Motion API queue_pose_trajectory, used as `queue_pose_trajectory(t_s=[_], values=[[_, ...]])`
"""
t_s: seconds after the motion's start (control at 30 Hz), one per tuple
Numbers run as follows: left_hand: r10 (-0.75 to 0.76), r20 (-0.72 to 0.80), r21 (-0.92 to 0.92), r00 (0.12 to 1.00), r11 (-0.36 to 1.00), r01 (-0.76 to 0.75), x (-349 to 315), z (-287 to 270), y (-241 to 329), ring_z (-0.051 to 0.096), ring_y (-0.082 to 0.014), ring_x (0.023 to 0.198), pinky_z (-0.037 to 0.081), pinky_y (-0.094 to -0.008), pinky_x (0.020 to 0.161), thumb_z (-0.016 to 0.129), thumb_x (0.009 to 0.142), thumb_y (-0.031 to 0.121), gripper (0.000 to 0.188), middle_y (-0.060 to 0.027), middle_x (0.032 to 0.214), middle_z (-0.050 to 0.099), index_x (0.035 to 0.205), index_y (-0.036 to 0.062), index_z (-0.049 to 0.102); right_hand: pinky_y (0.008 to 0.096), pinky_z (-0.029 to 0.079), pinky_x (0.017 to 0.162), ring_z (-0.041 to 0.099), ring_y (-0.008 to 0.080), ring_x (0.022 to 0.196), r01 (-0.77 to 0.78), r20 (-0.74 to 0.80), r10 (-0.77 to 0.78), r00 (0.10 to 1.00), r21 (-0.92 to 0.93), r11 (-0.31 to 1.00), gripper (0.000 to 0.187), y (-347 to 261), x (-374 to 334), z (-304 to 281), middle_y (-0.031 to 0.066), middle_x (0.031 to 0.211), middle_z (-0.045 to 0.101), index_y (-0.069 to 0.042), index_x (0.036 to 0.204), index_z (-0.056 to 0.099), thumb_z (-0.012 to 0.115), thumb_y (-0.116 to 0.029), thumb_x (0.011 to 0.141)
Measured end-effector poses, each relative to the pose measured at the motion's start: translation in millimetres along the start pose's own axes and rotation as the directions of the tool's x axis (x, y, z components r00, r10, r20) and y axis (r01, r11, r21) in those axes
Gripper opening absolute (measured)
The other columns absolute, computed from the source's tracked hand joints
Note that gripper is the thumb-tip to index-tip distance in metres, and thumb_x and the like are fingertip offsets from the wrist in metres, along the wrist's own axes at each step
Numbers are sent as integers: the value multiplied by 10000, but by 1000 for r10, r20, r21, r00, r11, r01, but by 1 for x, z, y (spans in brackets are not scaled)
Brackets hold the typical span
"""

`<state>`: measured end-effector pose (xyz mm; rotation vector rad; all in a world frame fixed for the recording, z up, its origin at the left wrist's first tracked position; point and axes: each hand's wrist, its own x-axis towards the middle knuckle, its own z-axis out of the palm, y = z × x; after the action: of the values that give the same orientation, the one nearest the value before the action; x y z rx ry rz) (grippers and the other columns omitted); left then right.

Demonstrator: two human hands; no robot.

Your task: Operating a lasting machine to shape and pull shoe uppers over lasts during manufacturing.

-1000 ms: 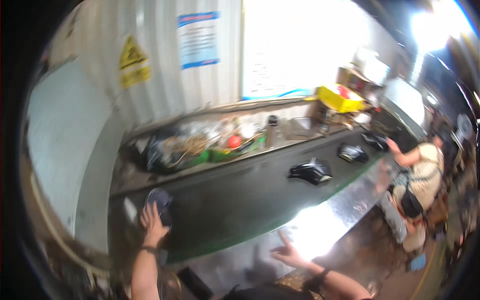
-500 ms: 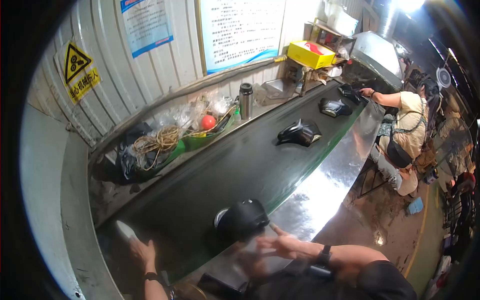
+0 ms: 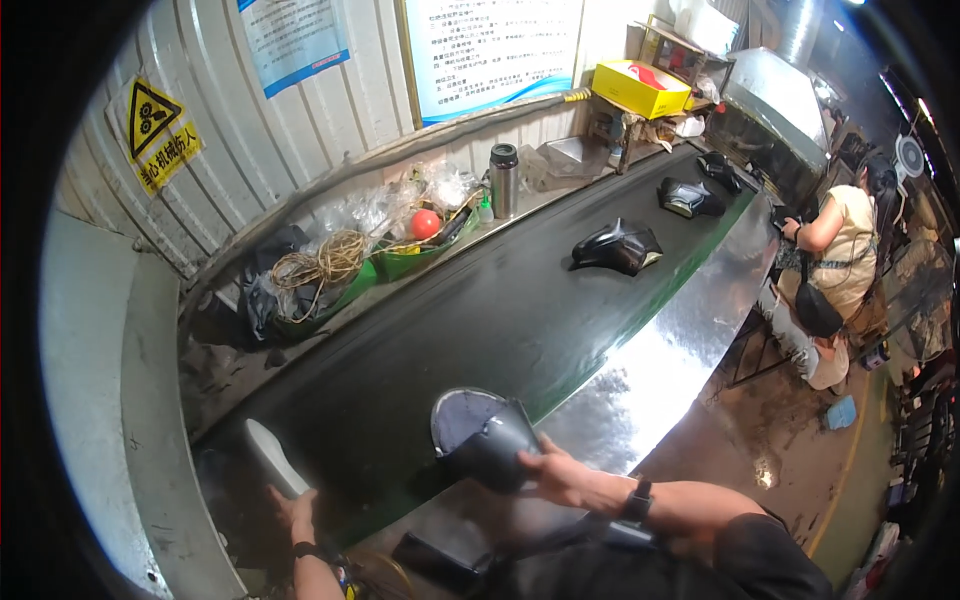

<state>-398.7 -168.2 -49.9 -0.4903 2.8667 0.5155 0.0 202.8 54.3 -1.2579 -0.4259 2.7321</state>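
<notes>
At the near left, my left hand point(image 3: 292, 515) has its fingers and thumb on either side of the lower end of a pale shoe sole point(image 3: 275, 455). The sole slants over the dark conveyor belt point(image 3: 400, 370). My right hand point(image 3: 558, 472) grips the right side of a black, round, pot-like vessel point(image 3: 495, 455), which is tilted. Its wide opening faces up and left and shows a greyish-purple inside. Farther along the belt lie black shoe uppers: a near one point(image 3: 617, 247), a second point(image 3: 690, 197) and a far one point(image 3: 719, 171).
A metal ledge point(image 3: 640, 375) borders the belt's right side. Along the wall side stand a green bin point(image 3: 350, 292) with rope and plastic, a red ball point(image 3: 425, 224) and a steel flask point(image 3: 503, 182). A yellow box point(image 3: 640, 90) and a co-worker point(image 3: 845, 235) are at the far end.
The black vessel has tipped, bringing its opening into view, and my right hand has closed on its side. More of the sole shows above my left hand. The co-worker's arm has drawn back from the belt.
</notes>
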Motion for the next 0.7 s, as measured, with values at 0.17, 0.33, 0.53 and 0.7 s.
queue_pose_trajectory(t_s=[0.17,0.33,0.53,0.7], values=[[256,-1,209,967,945,-250,-84,-34,33,381,-479,1364,345,-559,1122,869,602,246,1114,-306,1459,394,1568,322,319,456,312,1187,294,213,1482,349,304,-262,916,-277,895,903,-23,-41,7,25,1675,186,-232,1641,54,554,95,964],[682,-222,302,697,728,-616,-193,-62,41,311,-461,1376,351,-555,1097,794,579,134,735,-238,1515,312,1297,145,636,305,147,1233,140,141,1535,648,590,-331,736,-473,597,803,-42,-81,-14,29,1694,144,-60,1619,151,538,128,941],[929,-161,288,333,367,-885,-315,-34,61,311,-458,1361,322,-588,1102,787,563,169,577,-245,1464,339,1122,99,663,307,145,1235,150,159,1538,675,627,-323,708,-470,568,776,-51,-101,-58,72,1689,161,-40,1611,169,538,120,947],[1000,-17,399,12,17,-917,-404,6,44,343,-414,1349,328,-568,1071,783,603,236,512,-218,1440,390,1098,158,677,310,115,1236,97,169,1546,728,647,-336,684,-579,367,780,-63,-119,-92,94,1690,136,-36,1614,134,528,115,958]])
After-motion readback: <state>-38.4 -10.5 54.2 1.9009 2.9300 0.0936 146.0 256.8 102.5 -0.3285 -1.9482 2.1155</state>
